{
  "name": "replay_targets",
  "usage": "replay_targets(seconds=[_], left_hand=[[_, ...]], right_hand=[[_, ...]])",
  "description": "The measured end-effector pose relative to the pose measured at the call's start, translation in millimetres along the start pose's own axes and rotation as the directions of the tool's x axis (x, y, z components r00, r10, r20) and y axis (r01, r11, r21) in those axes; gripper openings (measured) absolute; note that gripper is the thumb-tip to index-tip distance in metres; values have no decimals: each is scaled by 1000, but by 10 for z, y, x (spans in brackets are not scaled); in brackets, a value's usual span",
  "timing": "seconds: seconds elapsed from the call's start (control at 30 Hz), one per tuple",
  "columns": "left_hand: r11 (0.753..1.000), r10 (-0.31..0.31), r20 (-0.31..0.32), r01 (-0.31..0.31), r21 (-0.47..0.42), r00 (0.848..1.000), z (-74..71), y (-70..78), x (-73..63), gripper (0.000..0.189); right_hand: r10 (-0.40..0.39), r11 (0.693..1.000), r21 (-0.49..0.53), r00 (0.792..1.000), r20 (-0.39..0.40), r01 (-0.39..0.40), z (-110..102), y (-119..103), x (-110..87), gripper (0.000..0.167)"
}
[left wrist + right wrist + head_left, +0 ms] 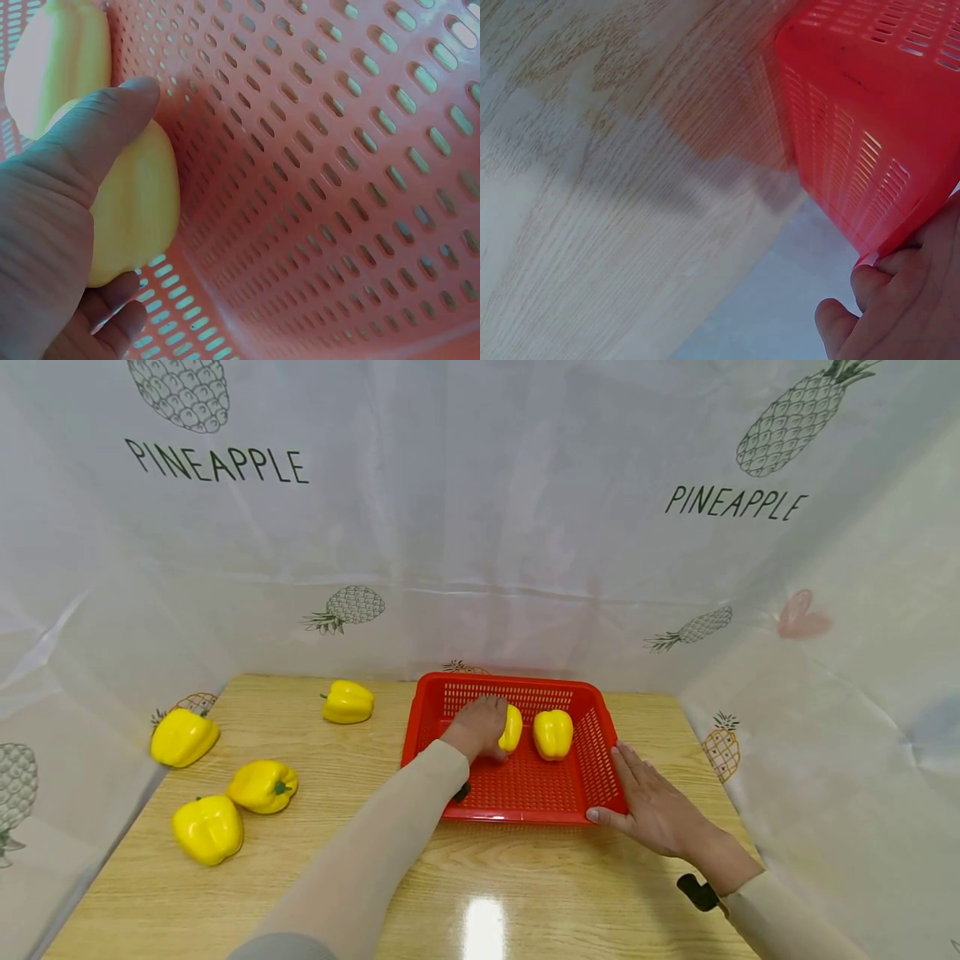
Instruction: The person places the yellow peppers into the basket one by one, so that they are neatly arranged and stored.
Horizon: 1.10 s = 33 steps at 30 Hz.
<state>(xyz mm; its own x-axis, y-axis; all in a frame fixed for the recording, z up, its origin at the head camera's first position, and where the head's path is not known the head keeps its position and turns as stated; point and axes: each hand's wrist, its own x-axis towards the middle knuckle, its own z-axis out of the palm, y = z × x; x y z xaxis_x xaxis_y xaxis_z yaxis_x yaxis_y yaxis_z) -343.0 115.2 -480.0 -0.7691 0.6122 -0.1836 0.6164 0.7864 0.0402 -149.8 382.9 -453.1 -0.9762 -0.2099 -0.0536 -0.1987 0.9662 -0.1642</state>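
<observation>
My left hand (481, 727) reaches into a red plastic basket (517, 816) and grips a yellow bell pepper (512, 729). In the left wrist view the thumb lies across the top of this pepper (142, 202), with fingers curled beneath it. Just right of it in the basket sits a second yellow bell pepper (553, 735), upright and apart from the hand. At the basket's near right corner, my right hand (660, 810) holds the rim, its thumb on the front edge and fingers along the right side. Part of those fingers is hidden behind the rim in the right wrist view.
On the left of the wooden table (352, 835) lie several more yellow bell peppers: one at the back (348, 702), one by the left edge (183, 737), and a touching pair (264, 786) nearer me. A white pineapple-print sheet (517, 527) walls in the table's back and sides.
</observation>
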Motion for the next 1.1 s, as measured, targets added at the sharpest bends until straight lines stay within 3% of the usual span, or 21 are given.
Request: replay_targets(seconds=[0.4, 0.73, 0.93, 1.1], left_hand=[[999, -26, 17, 27, -25, 1000, -22, 24, -20, 102], [998, -56, 50, 57, -14, 997, 28, 8, 28, 117], [998, -60, 46, 61, -4, 997, 5, 6, -22, 123], [998, -49, 21, 49, -33, 999, -97, 5, -129, 124]], right_hand=[[9, 1000, -8, 1000, 9, -9, -21, 1, -9, 110], [9, 1000, -9, 1000, 9, -9, -21, -21, -5, 111], [10, 1000, -14, 1000, 10, -10, -19, -29, -4, 110], [13, 1000, -15, 1000, 9, -13, -13, -26, -12, 110]])
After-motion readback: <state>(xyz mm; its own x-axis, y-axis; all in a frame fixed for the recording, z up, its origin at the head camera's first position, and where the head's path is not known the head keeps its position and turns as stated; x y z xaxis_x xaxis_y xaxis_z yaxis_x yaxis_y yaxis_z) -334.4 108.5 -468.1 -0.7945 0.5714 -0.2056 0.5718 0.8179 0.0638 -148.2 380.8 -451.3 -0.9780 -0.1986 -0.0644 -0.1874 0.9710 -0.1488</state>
